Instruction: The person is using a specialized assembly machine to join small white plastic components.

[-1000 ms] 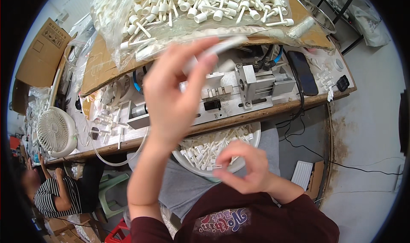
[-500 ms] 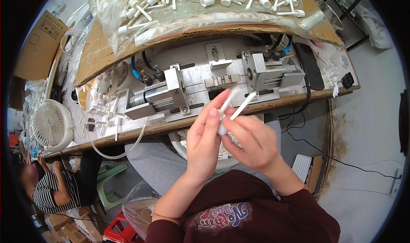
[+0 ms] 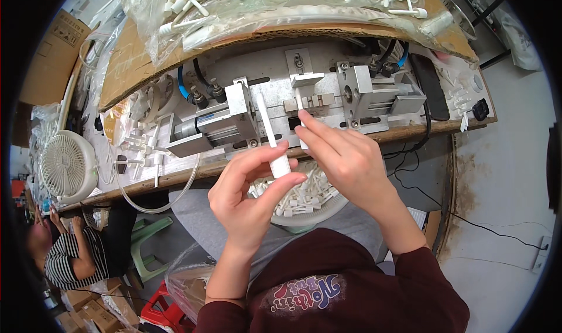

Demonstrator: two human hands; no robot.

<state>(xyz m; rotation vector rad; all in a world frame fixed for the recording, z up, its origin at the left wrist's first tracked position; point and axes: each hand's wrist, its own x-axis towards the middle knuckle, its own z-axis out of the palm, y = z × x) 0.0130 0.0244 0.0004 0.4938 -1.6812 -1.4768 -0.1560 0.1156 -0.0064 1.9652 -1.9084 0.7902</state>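
Note:
My left hand (image 3: 246,195) pinches a white capped stick (image 3: 269,128) between thumb and fingers, its wide cap end down and its long stem pointing up and away. Farther forward, my right hand (image 3: 345,160) is closed on another white stick (image 3: 299,96), held at the small slotted metal block (image 3: 319,101) in the middle of the bench fixture. That stick's upper end shows past my fingertips; my fingers hide part of the rest. On either side of the block stand two metal clamp units, the left one (image 3: 239,110) and the right one (image 3: 355,93).
Below my hands, a round basin (image 3: 293,220) holds many small white pieces. A cardboard sheet (image 3: 257,37) with bagged white capped sticks overhangs the fixture. A black phone (image 3: 429,78) lies at right, a white fan (image 3: 68,166) at left. Another person sits at far left.
My hands were together with two white sticks; now they are apart. The right has carried one stick forward to the metal block, while the left has moved left with the other.

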